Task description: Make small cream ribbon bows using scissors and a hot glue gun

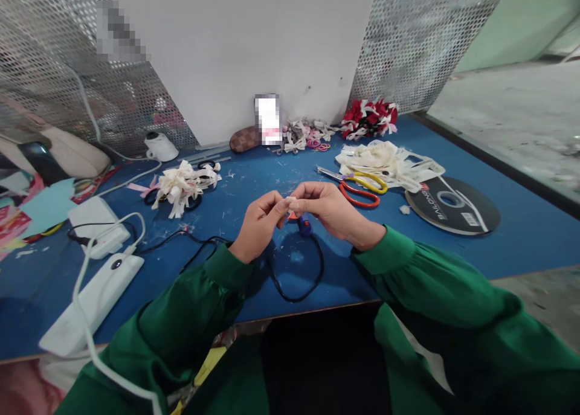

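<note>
Blue table (534, 243) fills the mid-frame, lint and bits of thread scattered on it. White panel (235, 52) stands behind at top centre, perforated mesh (408, 46) on both sides of it; pale floor (507, 113) and green wall (544, 22) upper right. Along the back edge: pouch (243, 140), phone (268, 122) leaning upright, pile of ties (301, 134), red bows (369, 118). Right of centre: cream strips (376, 160), scissors (369, 204) just beside them with red and yellow handles, black reel (478, 206) lying flat. Left: cream bows (181, 185), white box (99, 218), power strip (97, 300) lower left, coloured scraps (48, 203) at the edge. Hands meet at frame centre, over the table. Left hand (260, 228) comes up from lower left, fingers curled, thumb and index pinching a small cream piece (292, 199). Right hand (333, 212) comes in from the right, back of hand up, pinching the same piece; thumb tips nearly touch. Piece mostly hidden by fingers, can't tell its shape. Both wrists in green sleeves (453, 282), forearms angled inward. Blue-orange tool (305, 226) sits under the hands, black cord (322, 264) looping below it.
</note>
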`<state>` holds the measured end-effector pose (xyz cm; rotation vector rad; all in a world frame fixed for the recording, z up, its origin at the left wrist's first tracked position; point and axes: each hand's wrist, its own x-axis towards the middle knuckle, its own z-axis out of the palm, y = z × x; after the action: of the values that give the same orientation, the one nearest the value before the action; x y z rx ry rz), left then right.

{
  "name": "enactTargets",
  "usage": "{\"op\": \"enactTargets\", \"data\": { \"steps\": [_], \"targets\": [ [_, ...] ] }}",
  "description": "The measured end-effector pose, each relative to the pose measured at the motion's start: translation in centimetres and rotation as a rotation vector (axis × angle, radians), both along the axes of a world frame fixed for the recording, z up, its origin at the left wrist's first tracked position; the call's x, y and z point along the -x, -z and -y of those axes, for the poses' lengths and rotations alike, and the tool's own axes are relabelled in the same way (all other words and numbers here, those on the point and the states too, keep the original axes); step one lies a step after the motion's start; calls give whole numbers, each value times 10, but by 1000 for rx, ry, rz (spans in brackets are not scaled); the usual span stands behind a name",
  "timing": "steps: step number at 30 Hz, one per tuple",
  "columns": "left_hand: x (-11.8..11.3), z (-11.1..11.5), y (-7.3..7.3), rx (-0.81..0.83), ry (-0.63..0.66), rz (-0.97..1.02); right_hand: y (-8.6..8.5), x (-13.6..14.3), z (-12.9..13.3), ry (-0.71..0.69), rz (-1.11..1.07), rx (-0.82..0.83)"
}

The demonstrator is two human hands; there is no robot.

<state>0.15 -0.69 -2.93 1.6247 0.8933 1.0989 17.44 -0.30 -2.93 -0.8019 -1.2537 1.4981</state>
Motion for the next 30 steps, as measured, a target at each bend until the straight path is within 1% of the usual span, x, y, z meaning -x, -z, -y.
{"op": "enactTargets", "data": {
  "steps": [3, 5, 9, 12, 17, 24, 26, 30],
  "targets": [
    [0, 1, 0, -24, -13, -30, 2, 1, 1, 17, -22, 0],
    [-1, 3, 1, -12, -14, -21, 3, 2, 1, 23, -47, 7],
    [-5, 6, 4, 64, -12, 68, 3, 5, 4, 4, -107, 92],
    [-6, 8, 5, 101, 21, 152, 3, 7, 7, -37, -150, 142],
    [-6, 10, 6, 115, 49, 226, 4, 9, 9, -80, -219, 138],
    [-9, 8, 11, 103, 48, 283, 9, 8, 6, -96, -255, 209],
    [-9, 7, 12, 97, 38, 276, 11, 7, 4, -89, -262, 214],
    [-7, 6, 9, 67, 3, 193, 12, 7, 3, -69, -255, 220]
  ]
}}
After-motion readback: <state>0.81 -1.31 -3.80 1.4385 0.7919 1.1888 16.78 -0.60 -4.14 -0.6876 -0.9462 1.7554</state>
